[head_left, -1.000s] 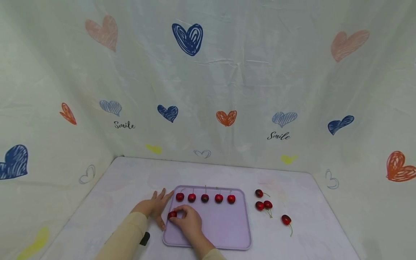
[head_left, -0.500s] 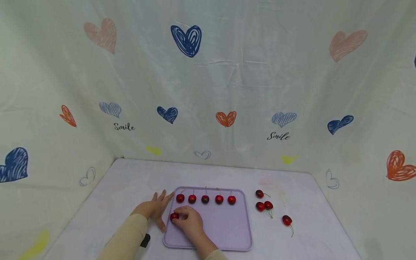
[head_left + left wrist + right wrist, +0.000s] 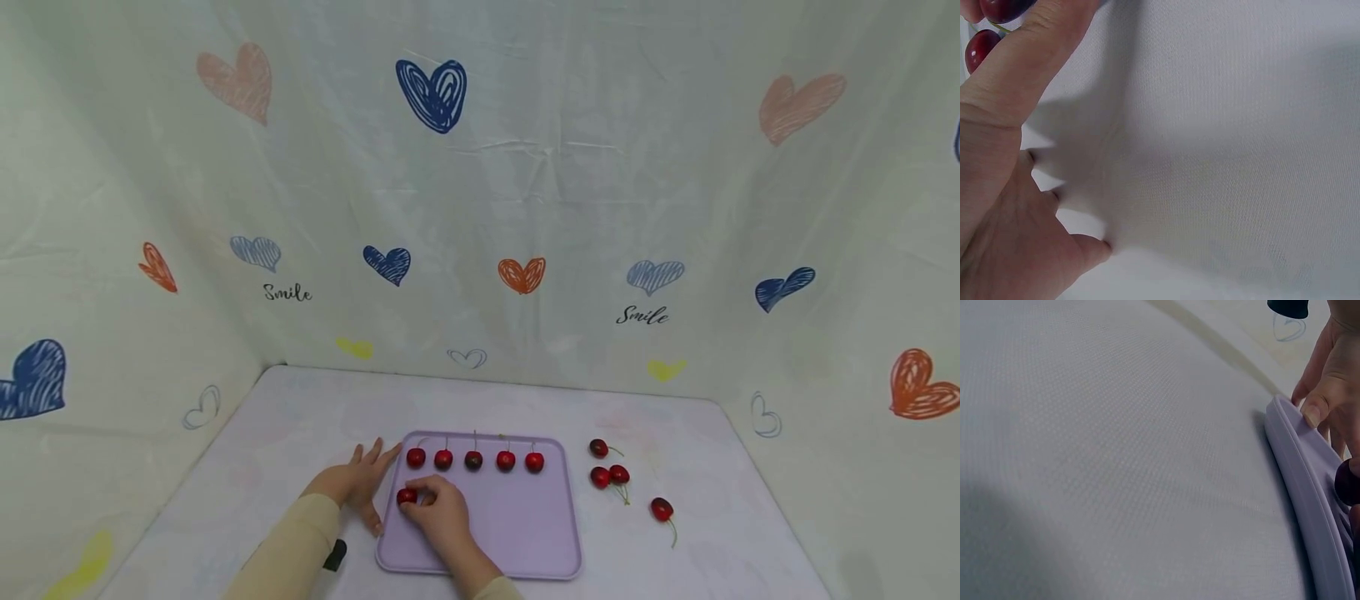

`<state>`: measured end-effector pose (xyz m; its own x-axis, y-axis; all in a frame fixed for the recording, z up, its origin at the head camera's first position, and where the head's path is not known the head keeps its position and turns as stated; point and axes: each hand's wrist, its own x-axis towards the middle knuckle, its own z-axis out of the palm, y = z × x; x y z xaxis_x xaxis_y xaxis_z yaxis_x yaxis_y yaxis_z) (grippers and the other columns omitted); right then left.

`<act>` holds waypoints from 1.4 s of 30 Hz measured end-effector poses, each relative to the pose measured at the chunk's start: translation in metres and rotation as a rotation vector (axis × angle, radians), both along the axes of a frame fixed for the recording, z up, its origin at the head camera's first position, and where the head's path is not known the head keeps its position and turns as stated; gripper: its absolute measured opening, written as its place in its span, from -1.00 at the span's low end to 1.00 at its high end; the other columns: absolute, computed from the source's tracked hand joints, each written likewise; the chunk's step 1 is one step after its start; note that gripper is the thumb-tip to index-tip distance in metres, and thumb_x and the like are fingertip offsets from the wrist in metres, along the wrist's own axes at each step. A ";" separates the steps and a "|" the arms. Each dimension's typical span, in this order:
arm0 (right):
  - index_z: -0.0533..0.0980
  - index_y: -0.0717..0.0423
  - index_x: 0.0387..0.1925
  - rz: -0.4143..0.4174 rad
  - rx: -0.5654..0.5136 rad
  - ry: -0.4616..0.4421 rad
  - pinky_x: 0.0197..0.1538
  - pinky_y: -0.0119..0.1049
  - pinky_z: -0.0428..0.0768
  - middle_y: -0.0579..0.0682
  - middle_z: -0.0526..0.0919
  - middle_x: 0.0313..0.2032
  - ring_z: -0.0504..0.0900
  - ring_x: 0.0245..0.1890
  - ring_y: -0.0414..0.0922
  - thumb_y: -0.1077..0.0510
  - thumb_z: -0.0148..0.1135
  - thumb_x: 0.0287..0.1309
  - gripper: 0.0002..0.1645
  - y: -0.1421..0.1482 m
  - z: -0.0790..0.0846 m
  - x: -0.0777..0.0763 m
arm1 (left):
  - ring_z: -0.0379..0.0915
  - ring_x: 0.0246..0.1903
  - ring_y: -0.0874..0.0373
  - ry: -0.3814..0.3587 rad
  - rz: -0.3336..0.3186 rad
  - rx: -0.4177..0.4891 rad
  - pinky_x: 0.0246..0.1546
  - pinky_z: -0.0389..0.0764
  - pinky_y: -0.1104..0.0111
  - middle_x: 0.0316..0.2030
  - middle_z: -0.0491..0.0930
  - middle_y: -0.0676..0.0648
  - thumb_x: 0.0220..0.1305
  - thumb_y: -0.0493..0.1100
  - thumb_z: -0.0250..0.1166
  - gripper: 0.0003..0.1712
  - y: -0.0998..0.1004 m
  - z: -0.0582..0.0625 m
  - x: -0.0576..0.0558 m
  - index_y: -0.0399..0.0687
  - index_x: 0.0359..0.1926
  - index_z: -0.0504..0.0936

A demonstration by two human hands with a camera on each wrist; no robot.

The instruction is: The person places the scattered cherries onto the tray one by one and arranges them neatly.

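Observation:
In the head view my right hand [image 3: 442, 512] pinches a dark red cherry [image 3: 407, 496] between thumb and fingers, over the left part of a lilac tray [image 3: 517, 533]. That cherry [image 3: 1346, 482] shows dark at the right edge of the right wrist view, just inside the tray rim. My left hand [image 3: 358, 483] lies with spread fingers along the tray's left side, fingertips right at the rim. Along the tray's far side runs a row of several cherries [image 3: 473, 460], stems pointing away. The left wrist view shows my left thumb [image 3: 1029, 56] beside two cherries.
Right of the tray, several stemmed cherries lie on the white table [image 3: 720, 517]: a touching pair [image 3: 609, 476], one behind it [image 3: 598, 448] and one nearer [image 3: 662, 509]. A small black object [image 3: 335, 555] is by the left sleeve. A heart-printed curtain [image 3: 480, 183] stands behind.
My right hand has shifted the pinched cherry slightly right, away from the tray's left rim. The left hand stays in place, and the row and the loose cherries keep their positions.

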<state>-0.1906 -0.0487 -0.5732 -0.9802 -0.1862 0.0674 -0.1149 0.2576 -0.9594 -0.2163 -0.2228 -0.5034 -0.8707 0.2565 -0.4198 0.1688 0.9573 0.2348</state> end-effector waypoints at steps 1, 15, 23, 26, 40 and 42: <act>0.71 0.06 -0.24 -0.008 -0.013 -0.006 -0.54 -0.46 0.38 -0.24 0.49 -0.57 0.39 -0.61 -0.36 0.28 0.53 -0.17 -0.67 0.000 0.000 -0.001 | -0.16 0.31 -0.61 0.001 0.001 0.003 0.15 0.15 -0.39 0.40 -0.02 -0.50 -0.35 0.06 0.70 0.42 0.000 0.000 0.000 -0.21 0.46 0.04; 0.68 0.01 -0.30 -0.065 0.001 0.010 -0.56 -0.45 0.35 -0.20 0.48 -0.54 0.36 -0.61 -0.35 0.27 0.55 -0.20 -0.68 -0.001 0.000 -0.004 | -0.15 0.31 -0.62 0.015 -0.014 -0.006 0.15 0.16 -0.38 0.39 -0.02 -0.51 -0.35 0.08 0.70 0.42 0.000 0.002 -0.001 -0.23 0.45 0.04; 0.67 0.00 -0.29 -0.064 0.018 -0.015 -0.58 -0.45 0.33 -0.21 0.43 -0.57 0.35 -0.62 -0.33 0.25 0.55 -0.18 -0.68 -0.001 0.002 -0.006 | -0.15 0.31 -0.62 0.004 -0.009 -0.028 0.16 0.16 -0.36 0.40 -0.02 -0.49 -0.36 0.10 0.69 0.43 0.000 0.000 -0.005 -0.21 0.46 0.03; 0.67 -0.01 -0.30 -0.065 0.018 -0.010 -0.58 -0.44 0.33 -0.21 0.44 -0.56 0.35 -0.62 -0.33 0.24 0.55 -0.19 -0.69 -0.001 0.003 -0.007 | -0.16 0.32 -0.61 0.003 -0.007 -0.031 0.17 0.17 -0.36 0.41 -0.03 -0.49 -0.35 0.11 0.69 0.44 0.001 0.000 -0.006 -0.20 0.47 0.02; 0.68 -0.01 -0.31 -0.063 0.054 0.031 -0.58 -0.45 0.33 -0.17 0.44 -0.52 0.33 -0.62 -0.35 0.22 0.56 -0.22 -0.69 -0.002 -0.002 -0.003 | -0.15 0.31 -0.62 0.014 -0.014 -0.013 0.17 0.16 -0.36 0.40 -0.02 -0.50 -0.36 0.09 0.70 0.43 0.000 -0.004 0.000 -0.22 0.46 0.02; 0.68 -0.01 -0.31 -0.060 0.055 0.030 -0.57 -0.44 0.33 -0.17 0.45 -0.51 0.34 -0.62 -0.35 0.22 0.56 -0.21 -0.68 -0.002 -0.001 -0.003 | -0.14 0.30 -0.62 0.018 -0.017 -0.011 0.16 0.16 -0.37 0.40 -0.01 -0.51 -0.36 0.09 0.70 0.44 0.001 -0.003 0.000 -0.23 0.46 0.03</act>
